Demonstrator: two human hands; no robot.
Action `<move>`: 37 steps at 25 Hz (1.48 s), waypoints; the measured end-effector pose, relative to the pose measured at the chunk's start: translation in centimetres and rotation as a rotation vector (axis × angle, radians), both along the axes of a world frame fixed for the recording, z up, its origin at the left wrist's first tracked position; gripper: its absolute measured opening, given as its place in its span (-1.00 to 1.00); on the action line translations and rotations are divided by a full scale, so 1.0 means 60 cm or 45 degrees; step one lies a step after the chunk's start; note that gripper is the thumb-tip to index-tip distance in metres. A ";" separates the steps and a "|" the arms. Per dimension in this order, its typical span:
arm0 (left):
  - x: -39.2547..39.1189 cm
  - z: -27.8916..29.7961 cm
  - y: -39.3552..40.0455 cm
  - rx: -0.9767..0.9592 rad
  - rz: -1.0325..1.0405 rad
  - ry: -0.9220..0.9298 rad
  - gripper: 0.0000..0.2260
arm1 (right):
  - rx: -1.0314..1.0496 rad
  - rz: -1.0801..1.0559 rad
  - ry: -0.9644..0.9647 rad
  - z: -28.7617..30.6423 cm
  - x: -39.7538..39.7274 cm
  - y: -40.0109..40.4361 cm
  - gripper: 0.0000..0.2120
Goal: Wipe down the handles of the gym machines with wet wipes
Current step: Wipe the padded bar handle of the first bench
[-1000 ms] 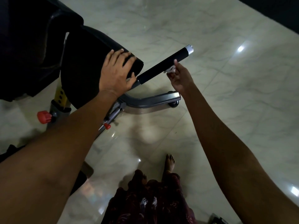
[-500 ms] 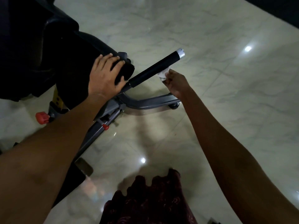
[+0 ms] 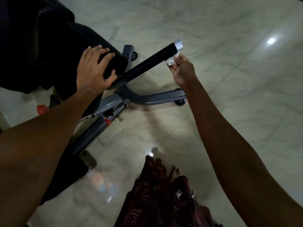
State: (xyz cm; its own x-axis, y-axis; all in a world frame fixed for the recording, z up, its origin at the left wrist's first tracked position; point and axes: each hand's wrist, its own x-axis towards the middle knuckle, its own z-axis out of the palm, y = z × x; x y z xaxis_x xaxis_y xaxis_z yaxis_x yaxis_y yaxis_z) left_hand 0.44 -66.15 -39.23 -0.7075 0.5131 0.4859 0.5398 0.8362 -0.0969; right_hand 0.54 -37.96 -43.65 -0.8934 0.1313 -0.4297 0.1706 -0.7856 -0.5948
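Observation:
A black foam handle [image 3: 150, 60] with a silver end cap sticks out to the upper right from a gym machine. My right hand [image 3: 182, 69] pinches a crumpled white wet wipe [image 3: 171, 60] against the underside of the handle, close to the silver cap. My left hand [image 3: 95, 71] lies over the edge of the machine's black padded seat [image 3: 65, 51], fingers spread on top and thumb curled round its front corner.
The machine's grey metal base [image 3: 154, 97] with small black wheels stands on a glossy marble floor [image 3: 229, 79]. A red knob [image 3: 41, 109] sits at the left. My bare foot [image 3: 174, 172] and dark patterned skirt show at the bottom centre.
My right hand slid the wipe outward along the handle toward the silver cap. My view shifted, so the base of the machine shows more. My left hand stays on the seat.

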 end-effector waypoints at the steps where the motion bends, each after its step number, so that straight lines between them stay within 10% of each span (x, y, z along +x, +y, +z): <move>1: -0.001 0.000 0.002 -0.002 -0.001 -0.001 -0.64 | 0.050 0.021 -0.020 0.000 0.001 -0.010 -0.74; 10: -0.002 0.001 0.000 -0.001 -0.012 -0.022 -0.63 | 0.233 -0.095 0.059 0.006 -0.012 0.028 -0.63; 17: 0.002 0.002 -0.001 0.010 -0.020 -0.017 -0.63 | 1.677 -0.185 0.274 0.000 0.000 0.047 -0.68; 30: 0.001 0.004 0.001 0.020 -0.034 -0.009 -0.64 | 1.776 0.119 0.228 0.034 -0.018 0.069 -0.68; 34: 0.003 0.001 -0.002 0.007 -0.032 0.001 -0.63 | 2.198 -0.098 0.560 0.033 0.011 0.056 -0.68; 37: 0.002 0.002 0.001 0.008 -0.033 -0.022 -0.63 | 2.412 0.233 0.600 0.063 -0.018 0.032 -0.67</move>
State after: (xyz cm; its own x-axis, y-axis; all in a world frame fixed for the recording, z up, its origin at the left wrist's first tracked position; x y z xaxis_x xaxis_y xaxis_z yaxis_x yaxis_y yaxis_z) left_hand 0.57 -66.09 -39.12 -0.7023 0.5284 0.4771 0.5630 0.8224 -0.0820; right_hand -0.54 -36.03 -39.85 -0.9297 -0.0323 0.3668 -0.2353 0.8184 -0.5242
